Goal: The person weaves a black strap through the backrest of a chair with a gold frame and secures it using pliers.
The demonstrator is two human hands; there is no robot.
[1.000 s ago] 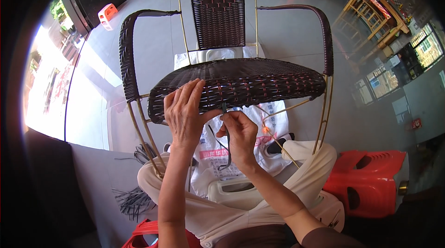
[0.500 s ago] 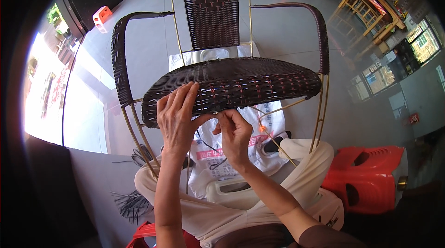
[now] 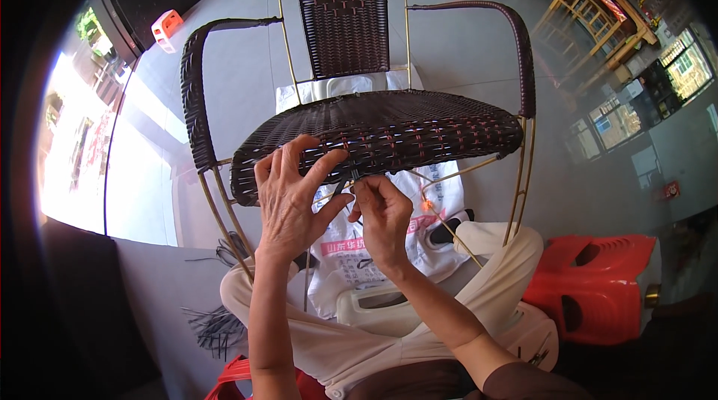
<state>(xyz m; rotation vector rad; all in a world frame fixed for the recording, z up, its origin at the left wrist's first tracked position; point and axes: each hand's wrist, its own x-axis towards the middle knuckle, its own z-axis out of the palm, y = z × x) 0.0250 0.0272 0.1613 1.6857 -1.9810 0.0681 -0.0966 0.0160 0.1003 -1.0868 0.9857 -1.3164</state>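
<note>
A woven dark-brown chair point(image 3: 389, 127) on a brass-coloured frame stands right in front of me. Reddish strands run through the front of its seat. My left hand point(image 3: 292, 202) rests against the seat's front edge, left of its middle, fingers spread and thumb apart from the forefinger. Between that thumb and forefinger a dark flat weaving strip point(image 3: 340, 186) hangs from the lower rim. Just under the rim, my right hand point(image 3: 383, 217) is closed in a pinch on dark strip material. Its fingertips partly hide what they grip.
A printed white sack point(image 3: 336, 280) lies below the seat between my legs. Cut dark strips point(image 3: 217, 329) are heaped on the floor at left. A red plastic stool point(image 3: 598, 288) lies at my right. A wooden table point(image 3: 609, 11) stands far right.
My left thumb and forefinger have spread apart from the rim, uncovering a dark strip. My right hand keeps its pinch at nearly the same spot. The view has shifted slightly.
</note>
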